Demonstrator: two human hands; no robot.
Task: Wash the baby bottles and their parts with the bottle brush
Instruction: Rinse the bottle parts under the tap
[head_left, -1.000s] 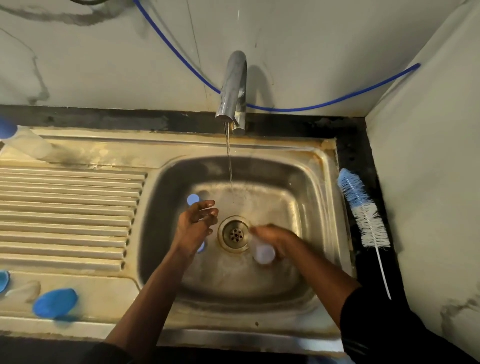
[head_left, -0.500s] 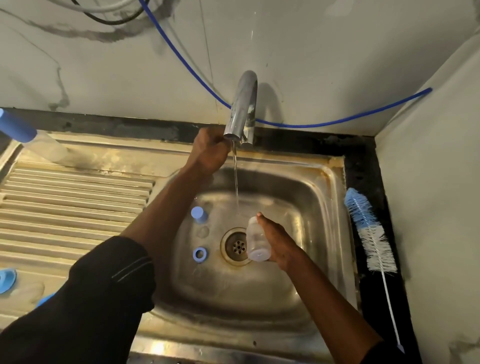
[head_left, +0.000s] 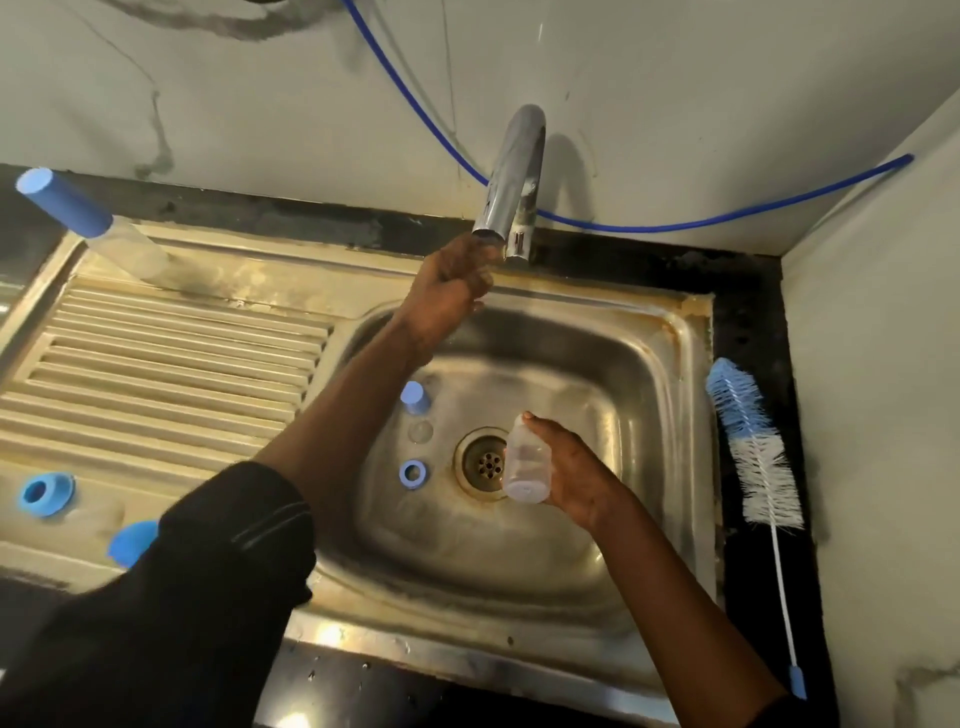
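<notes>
Lifted bottle (head_left: 527, 462) (clear, tilted) fills right hand (head_left: 576, 473).

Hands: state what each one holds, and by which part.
The right hand grips the clear bottle around its side wall, over the sink drain. The left hand is up at the tap outlet; whether it grips it cannot be told.
</notes>
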